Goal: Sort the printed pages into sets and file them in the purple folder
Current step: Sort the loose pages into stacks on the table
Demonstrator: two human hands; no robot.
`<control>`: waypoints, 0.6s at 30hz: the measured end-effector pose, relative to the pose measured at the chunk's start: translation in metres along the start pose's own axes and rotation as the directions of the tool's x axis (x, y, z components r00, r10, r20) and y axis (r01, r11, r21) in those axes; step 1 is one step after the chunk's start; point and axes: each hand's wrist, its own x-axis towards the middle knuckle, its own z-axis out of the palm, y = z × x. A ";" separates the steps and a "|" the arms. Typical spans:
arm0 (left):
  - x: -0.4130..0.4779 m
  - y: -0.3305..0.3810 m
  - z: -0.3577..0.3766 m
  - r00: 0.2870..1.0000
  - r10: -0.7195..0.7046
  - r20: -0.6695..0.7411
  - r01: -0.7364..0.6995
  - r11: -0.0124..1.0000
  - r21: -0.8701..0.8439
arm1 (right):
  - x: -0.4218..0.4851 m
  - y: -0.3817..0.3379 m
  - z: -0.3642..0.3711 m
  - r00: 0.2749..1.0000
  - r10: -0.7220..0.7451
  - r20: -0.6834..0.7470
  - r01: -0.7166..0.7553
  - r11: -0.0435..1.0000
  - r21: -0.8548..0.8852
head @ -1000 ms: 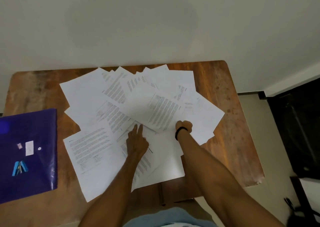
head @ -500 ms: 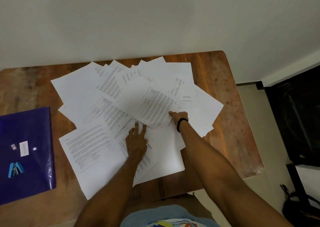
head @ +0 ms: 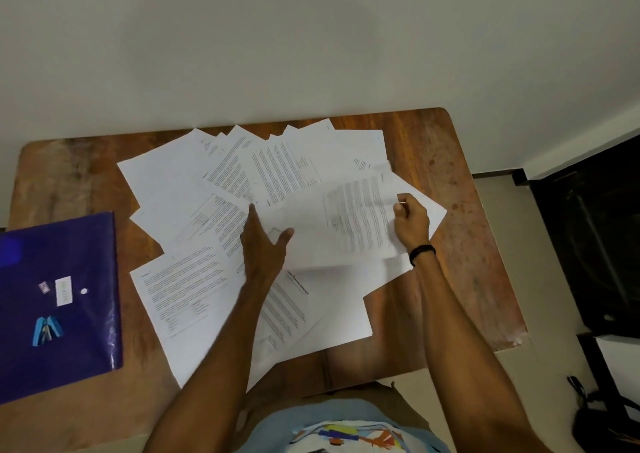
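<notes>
Pages lay fanned across the worn wooden surface against a pale wall, purple folder at its left end. Right hand pinched one sheet; left hand spread open over the pile.

Bare forearms, both hands uncovered: left hand, right hand. Thin black wristband snug on the right wrist. Light blue shirt along the bottom edge, white chest print with blue, yellow and orange patches, design cut off by the frame.
</notes>
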 end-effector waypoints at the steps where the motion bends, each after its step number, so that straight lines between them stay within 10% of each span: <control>1: 0.004 0.010 -0.005 0.996 0.088 -0.016 -0.087 0.995 0.042 | -0.002 -0.001 -0.009 0.997 -0.067 0.045 0.069 0.997 -0.044; 5: 0.013 0.033 -0.006 0.916 0.355 0.187 -0.388 0.903 0.184 | -0.021 -0.011 -0.032 0.955 -0.235 0.184 0.268 0.946 -0.184; 14: -0.045 0.024 0.011 0.640 0.062 0.766 -0.216 0.971 0.102 | -0.064 -0.006 -0.023 0.964 -0.264 0.018 0.264 0.964 -0.019; 18: -0.070 0.020 0.019 0.735 0.105 0.670 -0.193 0.979 0.058 | -0.071 -0.003 -0.013 0.943 -0.321 -0.090 0.316 0.946 -0.072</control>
